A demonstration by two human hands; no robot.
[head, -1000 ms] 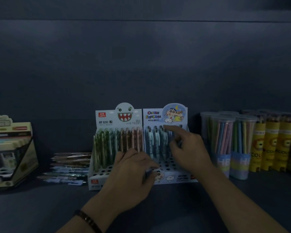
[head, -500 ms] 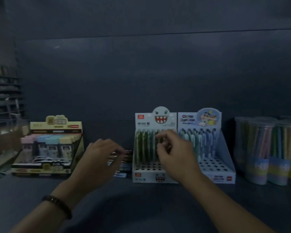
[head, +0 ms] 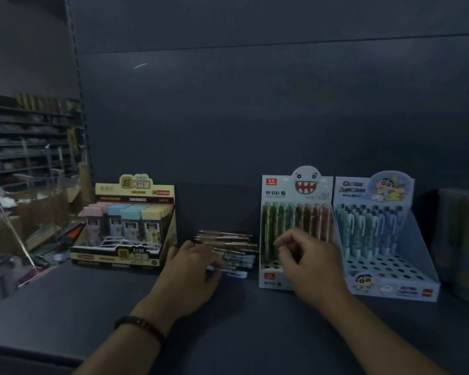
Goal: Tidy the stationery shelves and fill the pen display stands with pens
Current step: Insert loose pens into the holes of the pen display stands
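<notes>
Dim light here, and both hands are out over the dark shelf (head: 92,307). The left hand (head: 192,269), a beaded bracelet (head: 138,323) at its wrist, is down on the pile of loose pens (head: 228,239) that lies flat between the yellow display box (head: 136,190) and the 2 pen stands. Its fingers are bent and close together, pressing on the frontmost pen (head: 236,272), whose pale blue end pokes out to the right from under the fingertips. The thumb is hidden, so I cannot tell whether that pen is gripped or only touched.

The right hand (head: 309,261) hangs in front of the monster stand (head: 276,190), the white one with the toothy face on its header card. The fingers are curled, with the forefinger and thumb tips drawn near each other right before the green pens (head: 271,228). It's too dark to say whether they pinch one.

That stand has 1 row of pens upright at the back, green on the left running to brown and pink on the right, with dark holes showing low at the front. Touching it on the right is the cartoon stand (head: 390,289), with blue and teal pens (head: 363,228) upright in the back rows and rows of open holes in front. The yellow box holds pastel-capped cases in pink, blue, teal and yellow. At the far right edge are blurred round tubs (head: 460,239).
</notes>
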